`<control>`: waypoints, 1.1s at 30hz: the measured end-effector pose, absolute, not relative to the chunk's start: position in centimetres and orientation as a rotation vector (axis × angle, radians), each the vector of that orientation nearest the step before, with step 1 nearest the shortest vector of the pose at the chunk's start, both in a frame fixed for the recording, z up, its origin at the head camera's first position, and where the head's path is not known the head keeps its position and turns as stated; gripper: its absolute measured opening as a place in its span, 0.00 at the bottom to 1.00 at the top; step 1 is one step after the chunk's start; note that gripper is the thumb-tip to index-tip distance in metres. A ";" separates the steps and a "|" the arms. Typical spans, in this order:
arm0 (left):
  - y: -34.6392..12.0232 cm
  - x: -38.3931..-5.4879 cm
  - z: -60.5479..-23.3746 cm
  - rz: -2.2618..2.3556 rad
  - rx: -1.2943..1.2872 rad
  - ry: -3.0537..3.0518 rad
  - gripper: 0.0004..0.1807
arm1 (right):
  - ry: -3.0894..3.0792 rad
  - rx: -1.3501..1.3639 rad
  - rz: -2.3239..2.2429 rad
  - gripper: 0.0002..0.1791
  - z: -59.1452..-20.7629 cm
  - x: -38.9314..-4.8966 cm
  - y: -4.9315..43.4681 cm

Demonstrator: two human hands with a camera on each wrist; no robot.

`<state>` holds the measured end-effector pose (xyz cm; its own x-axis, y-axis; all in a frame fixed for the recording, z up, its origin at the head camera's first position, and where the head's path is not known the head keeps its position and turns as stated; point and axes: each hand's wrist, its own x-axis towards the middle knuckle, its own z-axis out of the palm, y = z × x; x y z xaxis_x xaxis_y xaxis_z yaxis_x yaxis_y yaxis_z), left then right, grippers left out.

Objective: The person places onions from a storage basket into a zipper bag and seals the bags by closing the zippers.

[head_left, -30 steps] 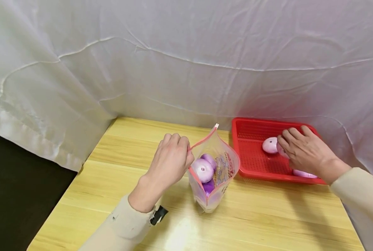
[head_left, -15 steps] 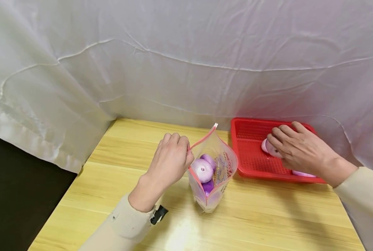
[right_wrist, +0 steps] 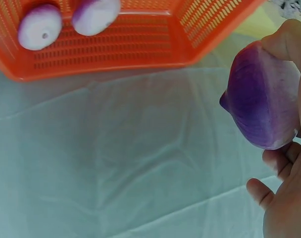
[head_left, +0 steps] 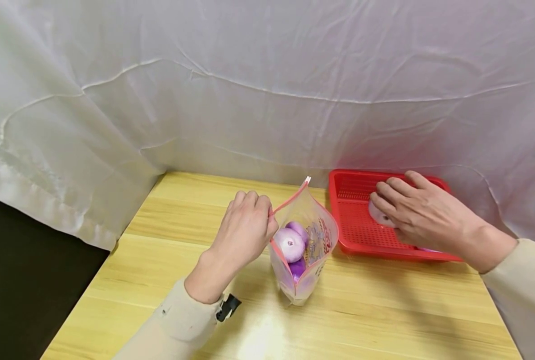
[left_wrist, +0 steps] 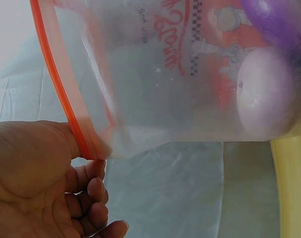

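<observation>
My left hand (head_left: 244,227) pinches the pink-edged rim of a translucent zip bag (head_left: 326,232), keeping its mouth spread apart. Inside the bag lie several purple-and-white onions (head_left: 290,245); through its wall, one pale onion (left_wrist: 267,94) shows in the left wrist view. My right hand (head_left: 422,210) holds another onion (right_wrist: 262,96) between thumb and fingers, its pointed purple end facing outward. In the head view this hand overlaps the red basket (head_left: 355,227) and hides part of the onion. Two onions, one a white-and-purple onion (right_wrist: 40,27), sit in the basket in the right wrist view.
The bag stands on a yellow wooden table (head_left: 168,240), left of the basket. Pale cloth (head_left: 249,100) hangs behind the table and along its sides. A dark area (head_left: 33,280) lies beyond the left table edge. A white zip slider (head_left: 308,178) sits at the bag's top corner.
My right hand has moved left with the onion, covering the onion in the basket that showed earlier in the head view. The left hand and bag have stayed almost still.
</observation>
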<state>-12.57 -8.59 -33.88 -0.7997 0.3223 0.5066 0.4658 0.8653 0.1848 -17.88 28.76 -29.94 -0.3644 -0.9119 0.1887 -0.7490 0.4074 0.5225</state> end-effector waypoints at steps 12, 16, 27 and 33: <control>-8.5 -12.8 -33.8 -0.410 -0.584 -2.571 0.06 | -2.153 1.508 -0.476 0.28 -27.2 -17.1 26.4; -8.5 -12.9 -33.8 -0.404 -0.589 -2.564 0.06 | -2.139 1.528 -0.489 0.29 -26.1 -16.8 25.4; -8.3 -13.0 -33.7 -0.401 -0.615 -2.555 0.07 | -2.110 1.641 -0.451 0.39 -24.3 -16.2 20.5; -8.1 -13.0 -33.6 -0.395 -0.625 -2.532 0.07 | -2.088 1.672 -0.365 0.42 -24.2 -16.2 18.3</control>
<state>-13.02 -8.05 -33.62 -0.7702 0.3543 0.5304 0.4991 0.8525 0.1553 -16.23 18.31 -24.19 -0.1738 -0.9698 0.1711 -0.8544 0.2349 0.4634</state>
